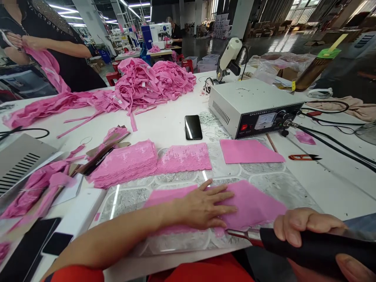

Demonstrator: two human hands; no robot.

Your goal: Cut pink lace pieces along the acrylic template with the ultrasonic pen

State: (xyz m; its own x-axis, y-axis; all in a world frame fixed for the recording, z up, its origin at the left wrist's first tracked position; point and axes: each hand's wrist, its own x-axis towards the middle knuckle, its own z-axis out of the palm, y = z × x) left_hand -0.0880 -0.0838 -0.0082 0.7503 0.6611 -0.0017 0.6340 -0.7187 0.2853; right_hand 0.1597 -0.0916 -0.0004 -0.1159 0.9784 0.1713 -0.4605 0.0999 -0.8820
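Flat on a pink fabric piece lies my left hand, its fingers spread and nothing gripped. My right hand is wrapped round a black-handled tool at the lower right. The tool's metal tip touches or nearly touches the near edge of the fabric, close to my left fingertips. Under the fabric is a grey marbled mat. Beyond my left hand are a thick stack of pink lace, a thinner lace piece and a flat pink piece.
A grey control box with cables stands at the back right, beside red-handled snips. Behind the lace lie a phone and a heap of pink garments. A person holds pink fabric at the back left.
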